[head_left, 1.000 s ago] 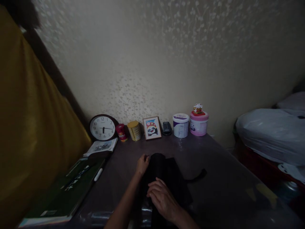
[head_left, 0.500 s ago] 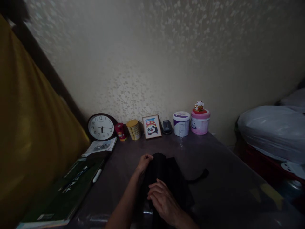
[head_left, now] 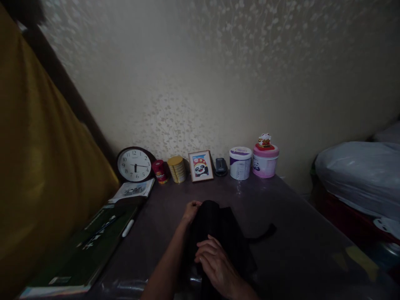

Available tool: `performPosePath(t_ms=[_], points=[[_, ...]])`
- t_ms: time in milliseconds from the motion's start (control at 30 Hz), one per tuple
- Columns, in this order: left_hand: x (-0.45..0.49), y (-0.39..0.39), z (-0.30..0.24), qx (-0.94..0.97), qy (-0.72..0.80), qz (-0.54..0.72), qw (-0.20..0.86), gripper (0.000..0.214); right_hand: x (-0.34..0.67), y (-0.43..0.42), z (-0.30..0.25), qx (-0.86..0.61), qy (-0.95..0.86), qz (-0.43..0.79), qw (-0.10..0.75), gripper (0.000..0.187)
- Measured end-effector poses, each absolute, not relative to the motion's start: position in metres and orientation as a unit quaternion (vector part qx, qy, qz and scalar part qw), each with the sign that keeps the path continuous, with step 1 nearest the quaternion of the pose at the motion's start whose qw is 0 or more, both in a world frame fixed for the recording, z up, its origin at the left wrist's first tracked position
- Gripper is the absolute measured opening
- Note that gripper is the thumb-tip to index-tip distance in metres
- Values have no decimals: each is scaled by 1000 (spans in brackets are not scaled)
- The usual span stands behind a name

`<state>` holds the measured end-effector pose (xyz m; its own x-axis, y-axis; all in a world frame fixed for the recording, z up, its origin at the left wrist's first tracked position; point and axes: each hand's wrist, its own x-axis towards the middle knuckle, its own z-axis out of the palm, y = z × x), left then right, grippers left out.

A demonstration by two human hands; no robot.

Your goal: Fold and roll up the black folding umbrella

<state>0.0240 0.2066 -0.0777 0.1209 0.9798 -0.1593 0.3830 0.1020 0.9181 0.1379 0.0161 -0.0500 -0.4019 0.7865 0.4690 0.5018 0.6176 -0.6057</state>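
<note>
A black fabric item (head_left: 218, 225), folded and raised into a rounded hump, lies on the dark table in front of me; its exact kind is hard to make out in the dim light. One strap (head_left: 264, 234) trails from it to the right. My left hand (head_left: 191, 211) is closed at the far left edge of the fabric, its fingertips partly hidden behind the hump. Nearer to me, my right hand (head_left: 215, 264) rests over the fabric with its fingers loosely bent and slightly apart, pointing left.
Along the wall stand a clock (head_left: 134, 164), a red can (head_left: 160, 171), a yellow tin (head_left: 176, 170), a framed panda picture (head_left: 201, 166), a purple-white tub (head_left: 240, 163) and a pink tub (head_left: 265, 161). A green book (head_left: 84, 246) and white marker (head_left: 128, 228) lie left.
The whole view has shifted slightly. My left fingers have slipped a little further behind the fabric's far edge; my right hand stays in nearly the same place.
</note>
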Motion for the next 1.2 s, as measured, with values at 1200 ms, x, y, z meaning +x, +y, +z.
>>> performPosePath(t_ms=[1200], points=[[33,177,-27,795,504,246,233,29,137,18,-60,-391,-822,174,376,27]])
